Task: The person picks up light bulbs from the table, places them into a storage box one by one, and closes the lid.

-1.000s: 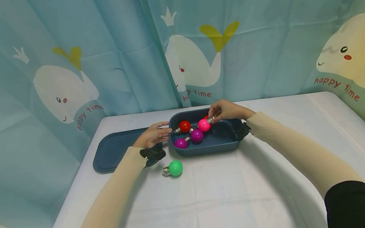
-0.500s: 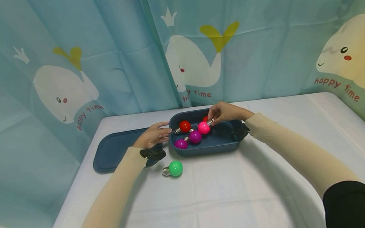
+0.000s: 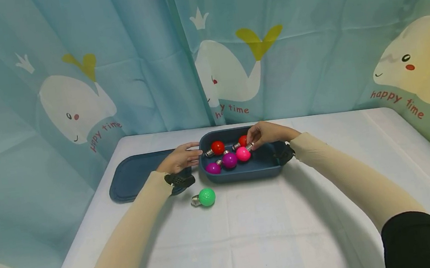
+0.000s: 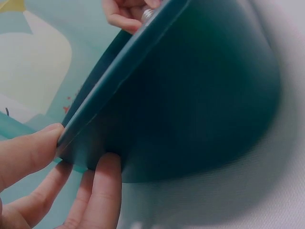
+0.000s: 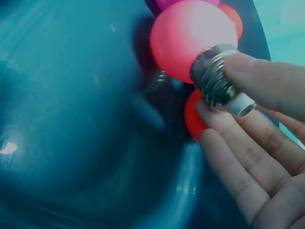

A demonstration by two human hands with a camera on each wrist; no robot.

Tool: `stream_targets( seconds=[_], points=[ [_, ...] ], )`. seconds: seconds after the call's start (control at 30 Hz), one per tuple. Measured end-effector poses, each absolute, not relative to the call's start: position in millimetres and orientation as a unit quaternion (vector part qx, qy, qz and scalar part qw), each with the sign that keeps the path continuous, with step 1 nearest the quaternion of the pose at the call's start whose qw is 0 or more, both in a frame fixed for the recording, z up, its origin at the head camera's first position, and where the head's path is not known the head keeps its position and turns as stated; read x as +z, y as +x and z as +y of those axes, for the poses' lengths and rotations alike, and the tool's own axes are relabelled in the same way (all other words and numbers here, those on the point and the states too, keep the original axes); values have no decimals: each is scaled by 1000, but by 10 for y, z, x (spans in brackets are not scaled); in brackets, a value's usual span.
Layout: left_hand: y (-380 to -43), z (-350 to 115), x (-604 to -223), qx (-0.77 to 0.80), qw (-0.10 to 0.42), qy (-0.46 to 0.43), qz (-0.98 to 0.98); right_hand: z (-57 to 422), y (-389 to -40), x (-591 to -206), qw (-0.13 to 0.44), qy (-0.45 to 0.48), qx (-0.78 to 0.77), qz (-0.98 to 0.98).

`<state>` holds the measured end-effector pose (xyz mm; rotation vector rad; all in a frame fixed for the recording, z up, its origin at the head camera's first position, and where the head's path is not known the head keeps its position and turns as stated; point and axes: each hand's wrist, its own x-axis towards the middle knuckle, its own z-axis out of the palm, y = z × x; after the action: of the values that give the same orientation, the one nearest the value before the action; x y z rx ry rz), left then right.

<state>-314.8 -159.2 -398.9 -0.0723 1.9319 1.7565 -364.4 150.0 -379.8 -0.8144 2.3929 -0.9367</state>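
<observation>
In the head view my right hand (image 3: 265, 133) is over the dark blue box (image 3: 252, 175). Thumb and fingers pinch the metal screw base of a pink light bulb (image 5: 195, 38), its round end pointing away from the palm. Behind it lies a red bulb (image 3: 242, 140), partly hidden by my fingers. Another red bulb (image 3: 218, 147) and two purple bulbs, one in the middle (image 3: 229, 160) and one at the front left (image 3: 213, 168), lie in the box. My left hand (image 3: 181, 158) touches the box's left end, thumb at the rim and extended fingers against the outer wall.
A green bulb (image 3: 207, 197) lies on the white tablecloth (image 3: 275, 234) in front of the box. The dark blue lid (image 3: 135, 175) lies flat to the left, partly under my left wrist. A curtain with whales (image 3: 151, 70) hangs behind the table.
My right hand has shifted the pink bulb slightly toward the front of the box, and more of the red bulb behind it shows. The middle purple bulb has shifted slightly left. My left hand stays put.
</observation>
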Motion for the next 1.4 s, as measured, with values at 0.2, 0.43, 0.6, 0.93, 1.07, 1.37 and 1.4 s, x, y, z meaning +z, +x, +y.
stream_targets(
  seconds=[0.2, 0.43, 0.6, 0.93, 1.07, 1.37, 1.4],
  points=[
    [-3153, -1586, -3973, 648, 261, -35, 715, 1497, -3657, -3783, 236, -296, -329, 865],
    [-3176, -1582, -3974, 646, 261, -38, 717, 1516, -3690, -3769, 246, -305, -332, 858],
    [-3182, -1587, -3976, 647, 262, -41, 715, 1518, -3713, -3794, 267, -306, -353, 843],
    [-3162, -1582, -3980, 647, 261, -40, 715, 1457, -3724, -3860, 300, -304, -363, 828],
    [-3138, -1577, -3978, 644, 260, -29, 719, 1435, -3725, -3901, 308, -303, -359, 827],
    [-3141, -1591, -3987, 642, 256, -26, 722, 1430, -3766, -3965, 303, -311, -354, 828],
    [-3143, -1591, -3987, 643, 256, -27, 722, 1430, -3772, -3971, 303, -314, -354, 827]
  ],
)
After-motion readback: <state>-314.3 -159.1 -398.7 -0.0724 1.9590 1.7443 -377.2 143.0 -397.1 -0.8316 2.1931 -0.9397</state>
